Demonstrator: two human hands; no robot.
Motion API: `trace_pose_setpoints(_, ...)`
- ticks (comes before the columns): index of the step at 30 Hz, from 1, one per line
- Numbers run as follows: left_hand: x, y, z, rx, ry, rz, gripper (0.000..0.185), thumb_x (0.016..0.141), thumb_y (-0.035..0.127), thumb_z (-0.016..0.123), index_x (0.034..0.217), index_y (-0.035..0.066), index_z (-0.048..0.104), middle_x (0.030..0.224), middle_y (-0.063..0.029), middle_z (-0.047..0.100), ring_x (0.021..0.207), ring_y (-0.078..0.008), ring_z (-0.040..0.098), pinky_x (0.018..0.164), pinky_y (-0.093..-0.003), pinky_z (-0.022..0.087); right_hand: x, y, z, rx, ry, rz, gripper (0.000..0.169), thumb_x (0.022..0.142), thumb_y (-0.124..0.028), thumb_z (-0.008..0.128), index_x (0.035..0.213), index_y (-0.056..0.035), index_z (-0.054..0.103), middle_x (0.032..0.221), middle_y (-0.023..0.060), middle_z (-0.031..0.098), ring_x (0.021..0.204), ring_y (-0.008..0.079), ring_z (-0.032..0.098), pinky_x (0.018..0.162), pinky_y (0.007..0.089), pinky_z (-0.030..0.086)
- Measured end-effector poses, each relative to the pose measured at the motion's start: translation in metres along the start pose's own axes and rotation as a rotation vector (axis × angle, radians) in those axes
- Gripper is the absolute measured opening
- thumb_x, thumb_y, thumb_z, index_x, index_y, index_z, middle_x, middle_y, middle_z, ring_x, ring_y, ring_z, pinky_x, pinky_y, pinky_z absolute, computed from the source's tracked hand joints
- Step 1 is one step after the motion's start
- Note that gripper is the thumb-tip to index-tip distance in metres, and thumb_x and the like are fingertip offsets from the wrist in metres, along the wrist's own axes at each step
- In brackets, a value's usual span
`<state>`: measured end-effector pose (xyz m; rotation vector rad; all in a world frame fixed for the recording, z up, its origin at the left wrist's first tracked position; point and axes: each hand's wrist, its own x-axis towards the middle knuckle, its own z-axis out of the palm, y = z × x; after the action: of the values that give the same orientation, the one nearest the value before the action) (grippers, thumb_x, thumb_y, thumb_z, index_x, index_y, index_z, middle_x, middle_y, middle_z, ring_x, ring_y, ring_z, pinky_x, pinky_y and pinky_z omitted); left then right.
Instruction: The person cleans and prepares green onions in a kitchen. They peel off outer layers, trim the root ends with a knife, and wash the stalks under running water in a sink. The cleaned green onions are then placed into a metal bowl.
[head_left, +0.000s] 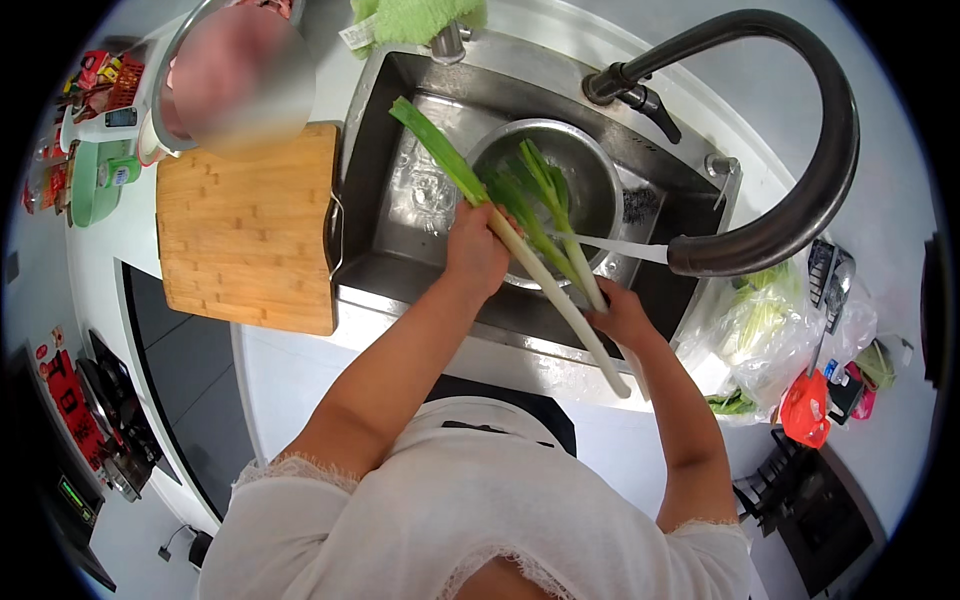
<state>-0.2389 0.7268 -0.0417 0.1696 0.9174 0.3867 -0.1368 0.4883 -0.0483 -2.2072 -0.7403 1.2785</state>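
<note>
Over a steel sink (409, 247), my left hand (480, 251) is closed around a long leek (551, 289), whose green end points to the upper left and white end to the lower right. My right hand (622, 311) grips a second leek (583, 266) by its white part. Its green leaves lie over a round metal basin (615, 187) standing in the sink. Water (630, 247) runs from the dark curved faucet (690, 255) onto the leaves of the second leek. The two leeks cross or lie close together near my right hand.
Left of the sink lies a wooden cutting board (247, 232), with a partly blurred metal bowl (161, 112) behind it. A green cloth (427, 19) hangs at the sink's back. Bagged vegetables (757, 322) and a red plastic bag (805, 409) are at the right.
</note>
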Motion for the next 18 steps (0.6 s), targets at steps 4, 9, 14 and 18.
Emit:
trace_pose_setpoints(4, 0.007, -0.005, -0.001, 0.083, -0.101, 0.026, 0.031, 0.086, 0.002, 0.041, 0.115, 0.011, 0.038, 0.086, -0.0094, 0.045, 0.078, -0.022, 0.047, 0.072, -0.0393, 0.044, 0.021, 0.018, 0.017, -0.209, 0.056, -0.032, 0.053, 0.07, -0.01, 0.073, 0.119, -0.0054, 0.053, 0.101, 0.0215, 0.06, 0.095, 0.0354, 0.058, 0.083, 0.0401, 0.046)
trace_pose_setpoints(9, 0.006, -0.001, 0.007, 0.033, -0.199, -0.061, 0.028, 0.086, -0.002, 0.04, 0.113, 0.007, 0.042, 0.091, -0.0096, 0.048, 0.081, -0.0215, 0.05, 0.074, -0.0376, 0.046, 0.03, 0.021, 0.018, -0.214, 0.151, -0.01, 0.047, 0.072, -0.018, 0.072, 0.114, -0.0041, 0.055, 0.109, 0.0236, 0.055, 0.101, 0.0412, 0.052, 0.088, 0.0438, 0.042)
trace_pose_setpoints(14, 0.007, -0.007, 0.007, 0.046, -0.265, -0.041, 0.023, 0.092, 0.004, 0.043, 0.115, 0.006, 0.045, 0.094, -0.0082, 0.051, 0.082, -0.0192, 0.052, 0.074, -0.0353, 0.048, 0.018, -0.019, 0.001, 0.3, 0.18, 0.179, 0.052, 0.084, -0.024, 0.063, 0.129, -0.0058, 0.044, 0.115, 0.0161, 0.056, 0.105, 0.0253, 0.055, 0.086, 0.0396, 0.045)
trace_pose_setpoints(18, 0.001, -0.021, 0.021, -0.004, -0.198, 0.02, 0.023, 0.093, 0.005, 0.045, 0.115, 0.006, 0.046, 0.094, -0.0066, 0.053, 0.085, -0.0185, 0.053, 0.077, -0.036, 0.048, -0.004, -0.101, -0.011, 1.231, -0.276, 0.32, 0.046, 0.09, -0.02, 0.057, 0.132, -0.0079, 0.042, 0.095, 0.0067, 0.06, 0.079, 0.0126, 0.058, 0.063, 0.0264, 0.048)
